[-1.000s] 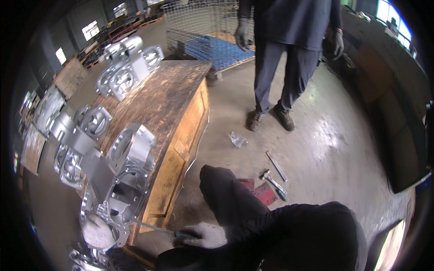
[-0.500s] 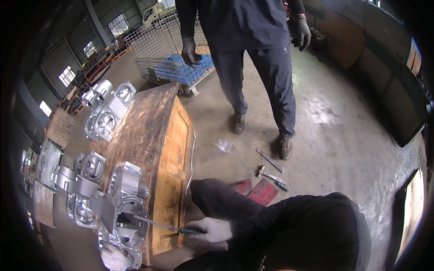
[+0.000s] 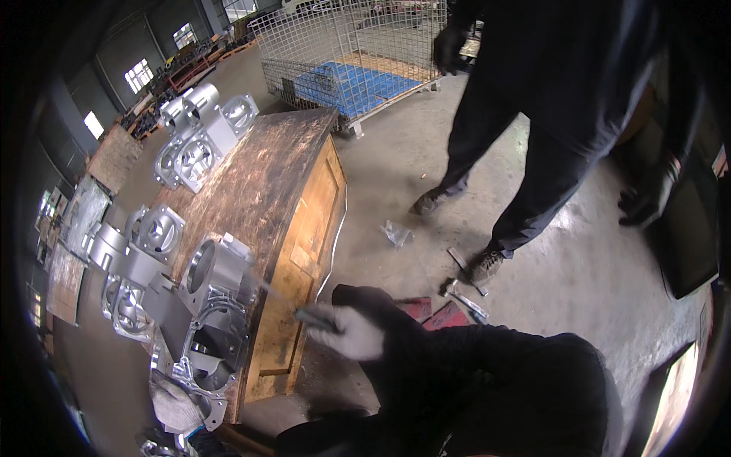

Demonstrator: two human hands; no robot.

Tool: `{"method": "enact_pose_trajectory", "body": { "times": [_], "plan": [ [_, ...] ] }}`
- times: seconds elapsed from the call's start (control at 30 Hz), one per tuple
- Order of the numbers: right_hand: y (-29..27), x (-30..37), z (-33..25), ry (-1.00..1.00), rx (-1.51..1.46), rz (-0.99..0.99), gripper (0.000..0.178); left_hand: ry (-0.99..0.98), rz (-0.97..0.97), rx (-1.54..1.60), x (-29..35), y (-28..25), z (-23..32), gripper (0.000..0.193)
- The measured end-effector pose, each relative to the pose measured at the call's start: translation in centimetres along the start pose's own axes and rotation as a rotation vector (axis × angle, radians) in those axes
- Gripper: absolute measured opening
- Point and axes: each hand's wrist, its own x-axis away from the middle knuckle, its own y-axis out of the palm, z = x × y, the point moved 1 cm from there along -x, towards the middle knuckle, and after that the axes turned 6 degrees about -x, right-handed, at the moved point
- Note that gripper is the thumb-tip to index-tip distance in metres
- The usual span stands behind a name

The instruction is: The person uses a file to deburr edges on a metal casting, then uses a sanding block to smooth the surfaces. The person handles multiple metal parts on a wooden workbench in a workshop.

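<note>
My right hand [image 3: 354, 333], in a pale work glove, is closed round the dark handle of a file [image 3: 314, 319]. The file's thin blade is smeared by motion and points at the upper part of a silver metal casting [image 3: 209, 276]. That casting has round bores and stands at the near end of a wooden crate [image 3: 255, 164]. At its lower end, my gloved left hand [image 3: 175, 405] grips the casting's edge, the fingertips partly hidden. A second casting [image 3: 131, 255] adjoins it on the left. Farther back on the crate sits another casting [image 3: 199, 145].
A co-worker in dark clothes stands ahead, shoes [image 3: 487, 266] on the floor. A hammer [image 3: 466, 301], a metal bar [image 3: 457, 259], red pads [image 3: 445, 315] and a plastic bag [image 3: 397, 233] lie near. Behind stands a wire cage [image 3: 354, 38] with a blue base.
The view has swung, so the co-worker appears farther right and nearer. The right hand has moved up with the file, from the casting's lower opening toward its upper part. My left hand stays at the lower end.
</note>
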Motion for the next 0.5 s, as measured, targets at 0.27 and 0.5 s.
{"method": "enact_pose_trajectory", "body": {
  "times": [0.27, 0.5],
  "plan": [
    [-2.5, -12.2, 3.1, 0.096, -0.195, 0.318, 0.051, -0.072, 0.03, -0.099, 1.3, 0.7, -0.3, 0.038],
    [-4.4, -13.5, 7.8, 0.25, -0.338, 0.457, 0.051, 0.221, 0.257, -0.392, 1.5, 1.7, -1.7, 0.023]
  ]
}}
